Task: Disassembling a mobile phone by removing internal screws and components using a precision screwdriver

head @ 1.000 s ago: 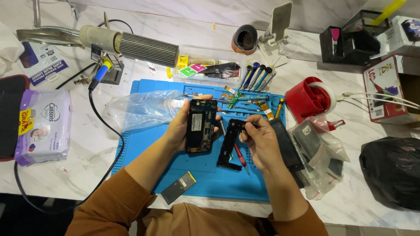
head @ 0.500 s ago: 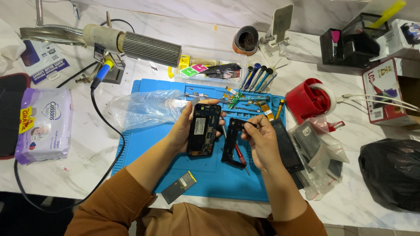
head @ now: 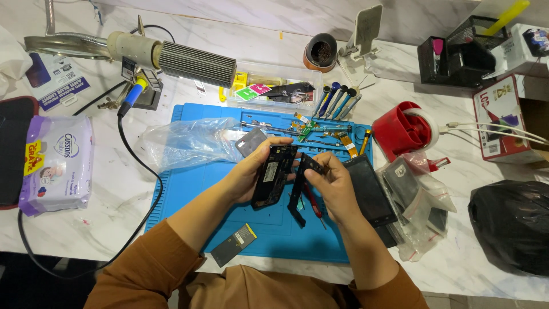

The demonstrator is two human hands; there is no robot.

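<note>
Over the blue work mat (head: 189, 200) on the marble counter (head: 108, 229), the person's left hand (head: 251, 171) is wrapped around an opened black phone body (head: 273, 176), fingers curled over its top edge and thumb along its side, holding it tilted just above the mat. Right beside it, the right hand (head: 334, 186) pinches a narrow black frame piece (head: 299, 186) between thumb and fingertips, the piece standing nearly upright and close against the phone body, though I cannot tell whether the two touch. A red-handled tool (head: 313, 205) lies on the mat under that hand. Just to the right rests a dark phone screen (head: 370, 191), half on the mat's edge, with clear plastic bags (head: 420, 212) holding more dark parts beyond it. A small flat battery (head: 234, 245) lies near the mat's front edge, by the person's brown sleeve (head: 143, 269). A crumpled clear plastic bag (head: 189, 140) sits on the mat's upper left, and tweezers and small flex parts (head: 309, 127) line the top edge. Farther out are a red tape dispenser (head: 406, 130), a pack of wet wipes (head: 54, 163), a hot-air tool with a ribbed barrel (head: 189, 57) and a black bag (head: 512, 226).
</note>
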